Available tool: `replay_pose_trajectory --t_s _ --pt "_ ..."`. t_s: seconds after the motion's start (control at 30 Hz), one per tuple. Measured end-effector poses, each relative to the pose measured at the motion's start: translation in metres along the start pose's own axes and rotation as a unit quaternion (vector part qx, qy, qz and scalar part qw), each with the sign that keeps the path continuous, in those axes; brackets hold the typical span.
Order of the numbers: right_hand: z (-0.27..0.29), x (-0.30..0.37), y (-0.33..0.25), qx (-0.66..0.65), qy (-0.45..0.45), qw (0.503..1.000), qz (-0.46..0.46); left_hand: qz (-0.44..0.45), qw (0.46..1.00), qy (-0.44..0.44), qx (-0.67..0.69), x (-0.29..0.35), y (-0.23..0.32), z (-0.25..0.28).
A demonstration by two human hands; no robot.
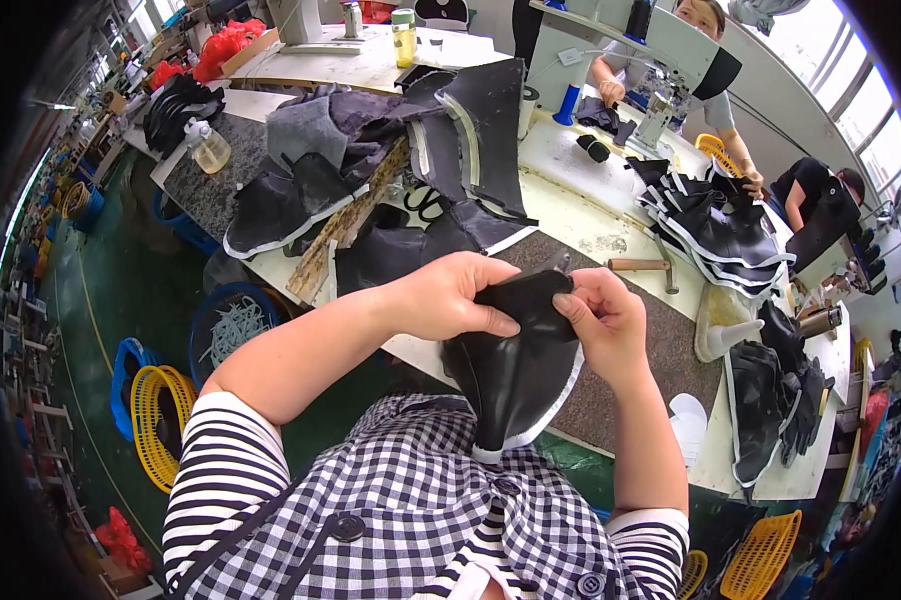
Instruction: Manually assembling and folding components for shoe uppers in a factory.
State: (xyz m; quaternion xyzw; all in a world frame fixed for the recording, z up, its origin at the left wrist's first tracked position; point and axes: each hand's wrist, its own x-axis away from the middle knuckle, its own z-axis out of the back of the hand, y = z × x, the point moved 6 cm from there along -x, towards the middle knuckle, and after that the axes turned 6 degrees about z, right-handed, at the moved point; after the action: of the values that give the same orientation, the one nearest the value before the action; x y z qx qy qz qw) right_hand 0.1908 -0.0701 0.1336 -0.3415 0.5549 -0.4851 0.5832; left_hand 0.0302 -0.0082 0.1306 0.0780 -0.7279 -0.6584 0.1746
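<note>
Between my hands is a black leather shoe upper (516, 375) with a white-edged lower border, hanging toward my checked apron. My left hand (461, 298) pinches its upper left part, thumb lying across the front. With thumb and fingers, my right hand (603, 310) grips the top right edge. More black leather pieces (401, 255) with white edges lie on the table just beyond my left hand. A hammer (643, 265) with a wooden handle rests on the table past my right hand.
A stack of black uppers (716, 235) is at the right, near a co-worker at a sewing machine (661, 115). Scissors (426, 205) lie among the leather. A clear bottle (208, 148) stands far left. Yellow baskets (161, 425) and a blue bin of strips (236, 330) are on the floor.
</note>
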Motion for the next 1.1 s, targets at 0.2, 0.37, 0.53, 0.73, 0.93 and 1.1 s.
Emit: replay_pose_trajectory --t_s 0.2,0.37,0.53,0.73,0.93,1.1 --pt "-0.006 0.009 0.011 -0.002 0.01 1.0 0.013 -0.041 0.987 0.111 -0.112 0.014 0.009 -0.003" --pt "-0.023 0.006 -0.019 0.058 -0.01 0.993 0.098 -0.01 0.948 0.187 -0.256 0.023 0.013 -0.001" --pt "-0.035 0.017 -0.039 0.18 -0.025 0.951 0.252 0.002 0.948 0.26 -0.185 0.028 0.004 -0.003" --pt "-0.035 0.015 -0.029 0.133 -0.091 0.969 0.186 -0.079 0.937 0.295 -0.167 0.029 -0.009 0.002" --pt "-0.023 0.009 -0.007 0.075 0.028 0.997 0.02 -0.061 0.947 0.255 -0.184 0.033 -0.003 -0.006" --pt "-0.026 0.007 0.002 0.046 0.036 0.998 -0.013 -0.101 0.944 0.261 -0.175 0.037 -0.007 -0.008"
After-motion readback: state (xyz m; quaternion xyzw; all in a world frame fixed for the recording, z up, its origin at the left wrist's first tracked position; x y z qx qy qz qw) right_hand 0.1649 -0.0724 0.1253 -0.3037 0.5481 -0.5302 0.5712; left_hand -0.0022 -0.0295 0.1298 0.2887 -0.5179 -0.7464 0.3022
